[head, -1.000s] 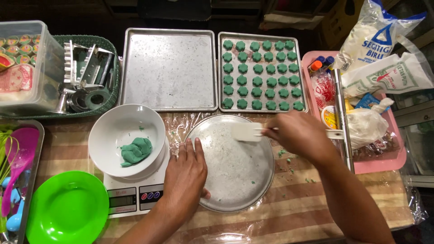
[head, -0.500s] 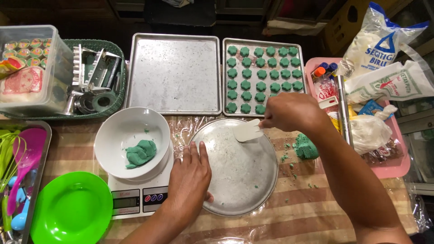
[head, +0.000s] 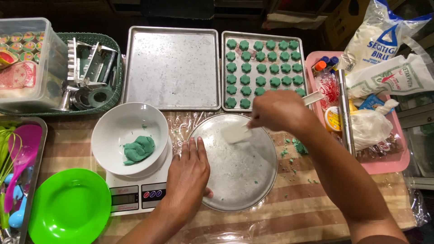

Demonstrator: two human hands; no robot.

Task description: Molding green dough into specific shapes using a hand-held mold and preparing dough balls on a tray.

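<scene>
A round metal plate (head: 253, 185) lies on the plastic-covered table in front of me. My left hand (head: 189, 172) rests flat on its left rim, fingers apart. My right hand (head: 276, 110) grips a white plastic scraper (head: 237, 133) whose blade touches the plate's upper part. A white bowl (head: 121, 131) with a lump of green dough (head: 139, 149) stands on a kitchen scale (head: 135, 195) left of the plate. Green dough scraps (head: 298, 146) lie on the table right of the plate.
Behind the plate are a bare baking tray (head: 172, 68) and a tray of green flower-shaped cookies (head: 262, 68). A pink tray (head: 384, 162) with bags and bottles sits right. A green plate (head: 68, 208), utensil tray (head: 18, 167), basket of metal tools (head: 90, 68) and plastic box (head: 27, 63) sit left.
My right hand carried the scraper up toward the cookie tray, then back down onto the plate's upper part. My left hand stayed on the rim. Green scraps became visible right of the plate.
</scene>
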